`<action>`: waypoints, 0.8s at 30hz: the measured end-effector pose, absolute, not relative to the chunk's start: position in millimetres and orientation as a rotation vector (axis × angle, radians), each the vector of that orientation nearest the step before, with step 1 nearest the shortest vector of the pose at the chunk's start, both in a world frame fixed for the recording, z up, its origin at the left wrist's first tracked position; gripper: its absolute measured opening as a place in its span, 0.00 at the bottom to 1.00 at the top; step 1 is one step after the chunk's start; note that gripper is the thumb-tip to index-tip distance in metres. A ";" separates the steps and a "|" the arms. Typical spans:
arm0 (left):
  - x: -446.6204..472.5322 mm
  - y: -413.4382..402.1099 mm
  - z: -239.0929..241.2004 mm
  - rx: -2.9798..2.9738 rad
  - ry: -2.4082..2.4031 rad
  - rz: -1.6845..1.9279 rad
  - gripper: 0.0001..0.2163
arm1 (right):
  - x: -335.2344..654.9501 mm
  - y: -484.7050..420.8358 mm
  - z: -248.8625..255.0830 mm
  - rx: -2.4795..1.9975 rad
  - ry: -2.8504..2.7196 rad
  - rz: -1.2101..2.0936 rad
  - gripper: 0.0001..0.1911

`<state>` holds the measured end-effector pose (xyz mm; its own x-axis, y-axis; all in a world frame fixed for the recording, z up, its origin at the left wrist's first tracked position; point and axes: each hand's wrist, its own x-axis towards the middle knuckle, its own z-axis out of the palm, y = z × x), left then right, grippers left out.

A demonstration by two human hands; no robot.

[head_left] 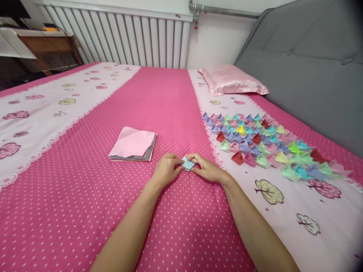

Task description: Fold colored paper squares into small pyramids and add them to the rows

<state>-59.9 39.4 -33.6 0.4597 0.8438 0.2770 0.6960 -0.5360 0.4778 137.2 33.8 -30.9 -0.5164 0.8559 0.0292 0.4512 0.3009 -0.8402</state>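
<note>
A small piece of light blue origami paper [187, 163], folded into a diamond shape, lies low over the pink dotted bedspread [167, 113]. My left hand [167, 168] pinches its left corner between thumb and fingers. On the opposite side my right hand [209, 169] grips the right edge, thumb below and fingers above. To the left of my hands sits a stack of square paper sheets [134, 142], a pink one on top. Rows of folded paper boats [256, 139] in many colours stand to the right on the white printed strip.
A pink satin pillow [232, 79] rests at the back right against a grey padded headboard [306, 56]. Behind the bed are a white radiator [121, 36] and a pipe with a red valve [196, 27]. A wooden desk [48, 47] stands at the far left.
</note>
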 end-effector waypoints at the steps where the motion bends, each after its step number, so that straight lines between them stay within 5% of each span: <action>1: -59.7 39.4 -33.8 2.431 1.314 0.701 0.10 | 137.5 34.2 -31.9 -1.166 -2.095 1.118 0.16; 15: -54.7 43.4 -31.8 2.718 1.226 0.478 0.12 | 129.6 31.3 -24.7 -1.379 -2.202 0.554 0.07; 24: -43.8 40.4 -41.5 2.647 1.493 0.471 0.12 | 126.1 35.5 -32.1 -1.517 -2.214 0.473 0.08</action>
<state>-43.8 40.4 -41.5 0.4821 0.8450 0.2316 0.8248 -0.5269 0.2054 126.1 35.5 -32.1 -0.3210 0.9361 0.1438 0.7958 0.3489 -0.4950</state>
